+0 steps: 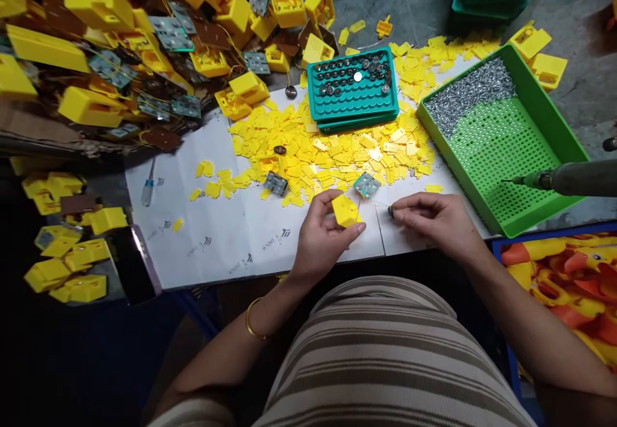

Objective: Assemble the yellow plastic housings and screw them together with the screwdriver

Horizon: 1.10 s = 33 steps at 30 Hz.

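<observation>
Near the front edge of the white work surface, my left hand (326, 231) is closed around a small yellow plastic housing (346, 211). To its right, the fingers of my right hand (434, 218) pinch a small round dark part (390, 211), which looks like a little speaker. Thin wires seem to run between this part and the housing. Just beyond the housing lies a small circuit board (367, 185). A dark square part (276, 183) rests farther left, beside loose yellow plastic pieces (332, 150).
A teal tray (354, 109) holds rows of round dark parts. On the right stands a green basket (544, 150) with many screws, and an electric screwdriver (573, 178) hangs over it. Yellow housings (91, 105) pile up at left, near a phone (132, 263) and screwdriver (148, 186).
</observation>
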### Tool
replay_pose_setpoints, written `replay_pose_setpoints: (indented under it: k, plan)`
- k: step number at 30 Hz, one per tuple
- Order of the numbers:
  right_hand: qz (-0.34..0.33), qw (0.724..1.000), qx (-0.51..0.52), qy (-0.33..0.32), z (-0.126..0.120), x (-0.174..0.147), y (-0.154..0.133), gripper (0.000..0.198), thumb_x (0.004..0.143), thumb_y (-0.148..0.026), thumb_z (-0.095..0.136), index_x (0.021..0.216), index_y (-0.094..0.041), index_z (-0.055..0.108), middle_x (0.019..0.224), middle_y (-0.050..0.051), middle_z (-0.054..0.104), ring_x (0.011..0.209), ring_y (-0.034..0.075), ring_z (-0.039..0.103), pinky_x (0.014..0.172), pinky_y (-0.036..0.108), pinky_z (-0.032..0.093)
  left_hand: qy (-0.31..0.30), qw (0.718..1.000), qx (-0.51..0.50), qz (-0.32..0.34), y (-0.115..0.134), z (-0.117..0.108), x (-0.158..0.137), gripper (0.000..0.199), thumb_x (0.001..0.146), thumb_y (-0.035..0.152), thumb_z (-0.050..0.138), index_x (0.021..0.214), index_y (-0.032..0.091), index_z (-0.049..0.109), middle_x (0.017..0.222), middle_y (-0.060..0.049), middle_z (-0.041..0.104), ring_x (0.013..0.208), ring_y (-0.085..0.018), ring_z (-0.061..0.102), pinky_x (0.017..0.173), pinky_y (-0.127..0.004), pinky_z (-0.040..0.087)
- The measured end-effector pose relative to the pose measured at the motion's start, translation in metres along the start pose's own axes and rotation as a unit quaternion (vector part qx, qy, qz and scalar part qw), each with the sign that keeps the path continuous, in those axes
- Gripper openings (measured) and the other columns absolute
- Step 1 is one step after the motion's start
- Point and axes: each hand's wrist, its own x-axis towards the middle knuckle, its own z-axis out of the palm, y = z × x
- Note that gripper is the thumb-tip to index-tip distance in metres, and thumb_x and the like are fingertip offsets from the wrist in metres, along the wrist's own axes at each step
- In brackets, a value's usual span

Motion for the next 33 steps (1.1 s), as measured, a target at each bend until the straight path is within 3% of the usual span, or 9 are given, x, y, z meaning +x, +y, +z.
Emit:
replay_pose_setpoints:
  k: [3,8,12,15,18,23,25,28,33]
  plan:
    - [0.104,0.981,0.156,-0.04,0.013,-0.007,-0.003,0.035,0.067,-0.045,0.076,0.084,-0.015,0.073,0.055,0.0,0.064,0.043,0.01,0.052,0.039,0.021,0.038,0.005,0.997,-0.079,0.016,-0.003,0.012,0.002,0.062,0.055,0.019,0.083,0.099,0.026,0.039,0.095,0.003,0.063,0.073,-0.012,0.065,0.06,-0.021,0.052]
    - [0.066,0.975,0.213,-0.016,0.028,-0.005,-0.01,0.032,0.065,-0.04,0.08,0.084,-0.015,0.073,0.059,0.0,0.067,0.046,0.008,0.055,0.041,0.019,0.043,-0.032,0.988,-0.15,0.018,-0.015,0.026,0.003,0.065,0.056,0.018,0.083,0.098,0.026,0.034,0.088,0.003,0.068,0.078,-0.013,0.067,0.073,-0.025,0.053]
    - [-0.005,0.987,0.159,0.002,0.027,0.0,-0.008,0.023,0.068,-0.031,0.078,0.084,-0.015,0.073,0.073,0.003,0.073,0.058,0.011,0.064,0.054,0.022,0.052,-0.082,0.974,-0.213,-0.007,-0.016,0.026,-0.001,0.063,0.06,0.017,0.081,0.104,0.025,0.037,0.091,0.002,0.069,0.086,-0.014,0.067,0.084,-0.03,0.051]
    - [-0.067,0.993,0.092,0.01,0.025,0.001,-0.003,0.017,0.073,-0.027,0.075,0.087,-0.017,0.074,0.076,0.003,0.073,0.062,0.012,0.065,0.058,0.024,0.053,-0.12,0.957,-0.258,-0.055,-0.011,0.02,-0.002,0.043,0.071,0.026,0.074,0.1,0.023,0.043,0.089,0.001,0.067,0.09,-0.016,0.067,0.093,-0.039,0.049]
    - [-0.117,0.992,0.043,0.007,0.024,0.001,0.0,0.014,0.076,-0.024,0.072,0.088,-0.019,0.074,0.08,0.003,0.073,0.065,0.012,0.065,0.06,0.024,0.053,-0.125,0.959,-0.234,-0.105,-0.008,0.013,-0.001,0.028,0.08,0.03,0.066,0.1,0.021,0.049,0.089,0.0,0.066,0.085,-0.015,0.065,0.087,-0.038,0.051]
    - [-0.145,0.989,0.013,0.009,0.02,-0.002,-0.002,0.015,0.079,-0.022,0.071,0.092,-0.018,0.073,0.08,0.003,0.072,0.068,0.012,0.066,0.059,0.022,0.052,-0.148,0.973,-0.129,-0.124,-0.004,0.005,-0.001,0.045,0.084,0.031,0.062,0.128,0.02,0.054,0.11,-0.007,0.065,0.09,-0.015,0.061,0.069,-0.025,0.051]
    - [-0.161,0.987,-0.011,0.014,0.02,-0.005,-0.003,0.014,0.08,-0.021,0.071,0.093,-0.018,0.072,0.081,0.003,0.072,0.068,0.012,0.066,0.06,0.022,0.052,-0.153,0.967,-0.152,-0.133,-0.003,0.005,-0.002,0.049,0.084,0.027,0.061,0.132,0.018,0.052,0.117,-0.009,0.064,0.094,-0.017,0.062,0.075,-0.028,0.052]
    - [-0.183,0.981,-0.068,0.02,0.022,-0.009,-0.002,0.014,0.081,-0.021,0.07,0.094,-0.018,0.072,0.082,0.003,0.072,0.068,0.011,0.064,0.059,0.021,0.05,-0.112,0.966,-0.198,-0.119,-0.005,0.01,-0.004,0.053,0.083,0.021,0.061,0.134,0.017,0.049,0.12,-0.009,0.064,0.104,-0.018,0.062,0.093,-0.033,0.049]
    - [-0.191,0.974,-0.123,0.017,0.025,-0.012,-0.003,0.012,0.082,-0.019,0.068,0.094,-0.018,0.07,0.08,0.001,0.071,0.068,0.011,0.064,0.058,0.021,0.048,-0.097,0.965,-0.228,-0.083,-0.011,0.02,-0.007,0.059,0.079,0.019,0.063,0.136,0.02,0.045,0.129,-0.009,0.06,0.115,-0.022,0.058,0.102,-0.038,0.044]
